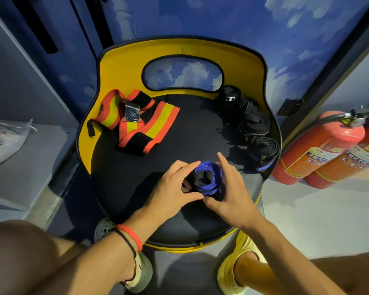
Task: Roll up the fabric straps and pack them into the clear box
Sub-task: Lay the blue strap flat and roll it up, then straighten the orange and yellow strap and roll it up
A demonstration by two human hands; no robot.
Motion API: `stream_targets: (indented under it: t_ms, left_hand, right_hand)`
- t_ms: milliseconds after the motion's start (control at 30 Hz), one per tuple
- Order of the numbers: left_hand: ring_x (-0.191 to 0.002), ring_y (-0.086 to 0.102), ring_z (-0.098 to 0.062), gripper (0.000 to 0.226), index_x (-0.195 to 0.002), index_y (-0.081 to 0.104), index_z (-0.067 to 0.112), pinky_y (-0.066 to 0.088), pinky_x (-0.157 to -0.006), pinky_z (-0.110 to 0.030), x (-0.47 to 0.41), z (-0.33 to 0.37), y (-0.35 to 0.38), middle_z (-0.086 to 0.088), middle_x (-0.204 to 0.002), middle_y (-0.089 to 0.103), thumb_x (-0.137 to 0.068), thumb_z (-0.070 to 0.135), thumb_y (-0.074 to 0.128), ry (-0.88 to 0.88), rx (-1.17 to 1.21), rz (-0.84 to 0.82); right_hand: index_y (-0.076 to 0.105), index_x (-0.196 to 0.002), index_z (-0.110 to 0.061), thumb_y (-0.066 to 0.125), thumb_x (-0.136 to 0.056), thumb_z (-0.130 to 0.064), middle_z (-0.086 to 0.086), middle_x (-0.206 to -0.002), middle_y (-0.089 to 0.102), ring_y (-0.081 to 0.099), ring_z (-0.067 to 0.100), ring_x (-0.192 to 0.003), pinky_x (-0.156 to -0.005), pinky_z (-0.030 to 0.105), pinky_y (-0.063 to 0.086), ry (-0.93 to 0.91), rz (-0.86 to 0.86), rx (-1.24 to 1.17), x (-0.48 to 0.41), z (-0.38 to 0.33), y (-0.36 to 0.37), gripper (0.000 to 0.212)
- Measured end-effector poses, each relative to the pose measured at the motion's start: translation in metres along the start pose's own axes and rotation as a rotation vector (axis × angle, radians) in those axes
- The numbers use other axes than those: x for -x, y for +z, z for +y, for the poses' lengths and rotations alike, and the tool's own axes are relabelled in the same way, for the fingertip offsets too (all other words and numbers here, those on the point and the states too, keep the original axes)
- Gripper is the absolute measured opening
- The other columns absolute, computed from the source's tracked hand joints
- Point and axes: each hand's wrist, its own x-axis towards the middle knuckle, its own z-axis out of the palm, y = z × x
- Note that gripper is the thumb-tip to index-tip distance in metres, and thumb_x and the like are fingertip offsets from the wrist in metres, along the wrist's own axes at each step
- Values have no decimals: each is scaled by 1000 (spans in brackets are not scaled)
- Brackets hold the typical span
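The blue strap roll (209, 177) sits on the front of the chair seat (190, 135), spiral end up. The left hand (173, 188) curls round its left side and the right hand (234, 192) cups its right, forefinger raised. The unrolled orange-yellow straps (158, 118) lie at the back left, nearer the left hand. No clear box is in view.

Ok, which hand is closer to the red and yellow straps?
Left. The left hand grips the blue roll on the side toward the red and yellow straps; the right hand grips the side away.
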Motion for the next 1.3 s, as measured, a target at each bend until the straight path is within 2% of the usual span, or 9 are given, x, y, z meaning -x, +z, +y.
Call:
stream_targets:
  t_ms: [200, 500, 633, 767, 833, 967, 1067, 1167, 1300]
  left_hand:
    - [-123, 58, -11, 87, -153, 43, 30, 57, -97, -28, 1, -2, 1, 18, -151, 41, -79, 22, 87, -1, -7, -27]
    - [-115, 63, -17, 86, -158, 23, 42, 53, -100, -35, -4, 11, 2, 0, -139, 58, -90, 31, 75, -74, -217, -109]
    - [-135, 52, -25, 114, -153, -9, 60, 47, -109, -49, -4, 23, -4, 6, -167, 20, -89, 22, 78, -41, -230, -164]
    - [-94, 63, -20, 128, -149, -25, 58, 52, -81, -35, -6, 30, -5, 15, -160, 4, -87, 10, 77, 14, -349, -228]
    - [-88, 59, -17, 129, -149, -25, 57, 53, -78, -35, -6, 33, -6, 17, -156, 5, -86, 7, 76, 29, -373, -272]
    - [-110, 56, -9, 126, -152, -17, 58, 55, -85, -30, -18, 46, -29, 26, -159, 0, -85, 6, 77, 67, -313, -316]
    - [-128, 50, -5, 120, -156, -8, 54, 50, -105, -36, -34, 54, -59, 13, -160, 27, -85, 11, 80, 6, -208, -304]
    - [-124, 56, -8, 114, -159, 0, 48, 51, -106, -37, -46, 52, -87, 13, -151, 40, -86, 15, 81, -32, -249, -357]
    - [-124, 54, -6, 91, -157, 26, 42, 48, -104, -30, -59, 33, -116, 14, -138, 53, -86, 23, 81, -122, -316, -417]
  right_hand:
    - [28, -157, -34, 65, -89, -53, -18, -151, 43, 40, 3, -138, -115, 30, 37, -66, -39, 56, -7, -10, -10, 80]
    - [43, -147, -29, 75, -85, -51, -8, -136, 58, 57, 13, -120, -101, 35, 51, -17, -49, 153, -14, -14, -15, 73]
    - [44, -143, -27, 77, -83, -50, -2, -128, 60, 59, 20, -114, -93, 35, 52, 5, -105, 260, -22, -26, -21, 72]
    - [46, -136, -23, 84, -71, -53, 2, -117, 60, 55, 24, -108, -87, 40, 52, 0, -164, 461, -30, -39, -25, 80]
    - [46, -135, -22, 86, -67, -54, 3, -113, 57, 53, 25, -106, -87, 41, 52, 15, -171, 511, -32, -42, -25, 84]
    - [51, -132, -21, 85, -68, -53, 1, -116, 52, 58, 25, -104, -86, 41, 54, 73, -103, 539, -41, -44, -39, 79]
    - [54, -131, -20, 87, -68, -44, 3, -122, 48, 60, 29, -103, -85, 42, 55, 70, -64, 571, -62, -46, -59, 75]
    - [54, -131, -18, 85, -69, -43, 5, -120, 48, 62, 34, -102, -81, 43, 55, 58, -90, 652, -88, -47, -77, 74]
    - [52, -139, -23, 77, -77, -51, 4, -130, 57, 55, 30, -117, -99, 41, 44, 24, -71, 950, -112, -42, -98, 72]
